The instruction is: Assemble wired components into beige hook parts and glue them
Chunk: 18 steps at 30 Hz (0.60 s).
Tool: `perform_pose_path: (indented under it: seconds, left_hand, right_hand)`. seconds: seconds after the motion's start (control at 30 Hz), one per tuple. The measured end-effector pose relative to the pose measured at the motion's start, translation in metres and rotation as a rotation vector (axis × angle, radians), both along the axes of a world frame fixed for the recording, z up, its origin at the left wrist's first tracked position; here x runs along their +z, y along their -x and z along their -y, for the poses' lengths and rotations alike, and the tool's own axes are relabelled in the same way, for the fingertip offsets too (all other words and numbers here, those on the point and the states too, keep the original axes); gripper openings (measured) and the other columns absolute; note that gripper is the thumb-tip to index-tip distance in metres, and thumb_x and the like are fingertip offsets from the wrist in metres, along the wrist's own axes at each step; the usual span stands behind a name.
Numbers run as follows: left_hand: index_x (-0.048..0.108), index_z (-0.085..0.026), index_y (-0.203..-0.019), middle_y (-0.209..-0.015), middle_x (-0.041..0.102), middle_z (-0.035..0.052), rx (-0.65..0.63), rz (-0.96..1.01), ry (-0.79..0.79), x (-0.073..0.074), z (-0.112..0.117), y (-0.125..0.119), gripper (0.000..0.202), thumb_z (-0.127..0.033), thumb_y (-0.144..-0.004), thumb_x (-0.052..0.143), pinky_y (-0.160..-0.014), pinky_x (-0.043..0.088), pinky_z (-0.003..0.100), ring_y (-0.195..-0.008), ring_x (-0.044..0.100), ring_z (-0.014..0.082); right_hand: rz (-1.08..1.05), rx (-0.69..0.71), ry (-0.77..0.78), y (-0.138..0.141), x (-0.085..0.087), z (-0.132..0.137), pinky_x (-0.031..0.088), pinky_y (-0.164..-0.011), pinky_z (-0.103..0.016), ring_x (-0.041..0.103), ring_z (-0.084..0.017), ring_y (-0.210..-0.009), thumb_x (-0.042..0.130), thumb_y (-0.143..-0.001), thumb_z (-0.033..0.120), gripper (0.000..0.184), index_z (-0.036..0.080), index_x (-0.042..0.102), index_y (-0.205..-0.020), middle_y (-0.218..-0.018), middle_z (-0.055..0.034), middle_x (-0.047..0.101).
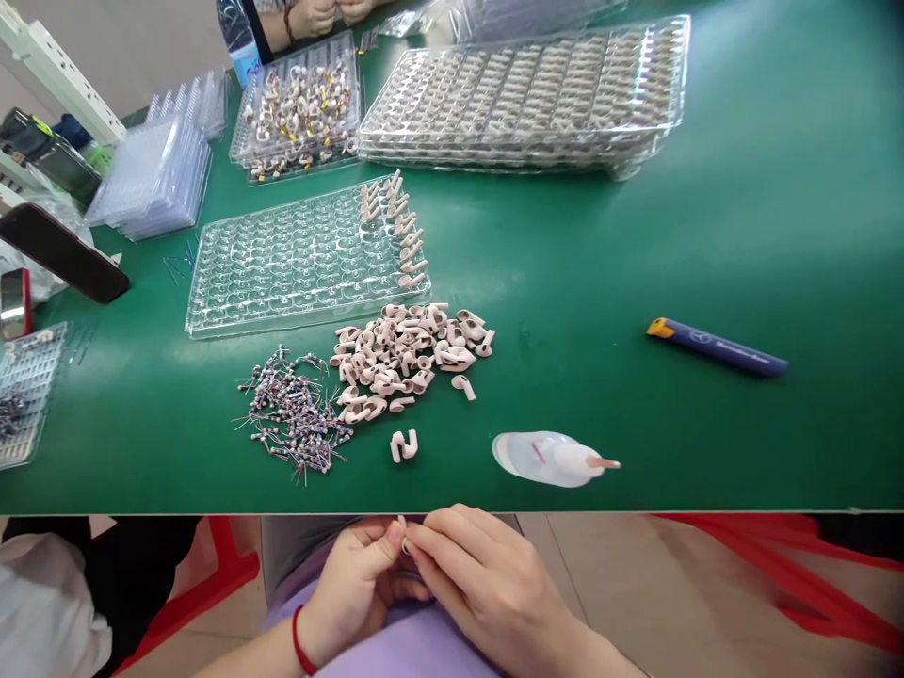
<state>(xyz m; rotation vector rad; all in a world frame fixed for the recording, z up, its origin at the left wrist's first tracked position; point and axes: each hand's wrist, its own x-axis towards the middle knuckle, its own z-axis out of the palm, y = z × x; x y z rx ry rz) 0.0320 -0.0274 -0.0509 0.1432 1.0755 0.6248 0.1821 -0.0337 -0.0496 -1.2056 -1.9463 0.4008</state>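
Below the table's front edge, my left hand (357, 579) pinches a small pale earbud shell (402, 525) between thumb and finger. My right hand (491, 574) meets it there, its fingertips closed on the same piece, mostly hidden by the fingers. Just beyond the hands, two loose earbud shells (404, 445) lie on the green table. Behind them is a heap of pale earbud shells (406, 353). To its left spreads a pile of small wired parts (293, 410). A translucent squeeze bottle (543, 460) with a pinkish tip rests on its side to the right.
A clear tray (282, 254) holds several shells at its right end. Filled stacked trays (523, 104) and a tray of assembled parts (300, 113) stand behind. A blue knife-like tool (720, 348) lies right. A phone (63, 250) leans left. Another person's hands (314, 17) show at the top.
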Motion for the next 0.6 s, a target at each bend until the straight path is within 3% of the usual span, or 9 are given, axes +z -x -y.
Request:
perform_pose_path:
  seconds: [0.23,0.6]
  left_hand:
    - [0.074,-0.009,-0.071,-0.064,0.066,0.0027,0.051,-0.025,-0.046,-0.0041,-0.0008,-0.0024,0.04,-0.041,-0.055,0.092,-0.055,0.049,0.021,-0.055,0.057,0.0089]
    - [0.073,-0.009,-0.068,-0.059,0.064,0.0008,0.085,-0.047,-0.036,0.0018,-0.0044,-0.0069,0.04,-0.039,-0.051,0.094,-0.053,0.045,0.02,-0.05,0.053,0.0071]
  right_hand:
    - [-0.017,-0.006,-0.005,0.0008,0.0007,-0.0006,0.044,-0.057,-0.027,0.055,-0.014,-0.059,0.045,-0.096,0.009,0.029,0.018,0.065,-0.077,-0.065,-0.0031,0.062]
    - [-0.026,-0.033,0.002,0.0013,0.0028,-0.0008,0.041,-0.055,-0.026,0.054,-0.012,-0.056,0.046,-0.094,0.009,0.026,0.019,0.064,-0.078,-0.063,-0.0011,0.061]
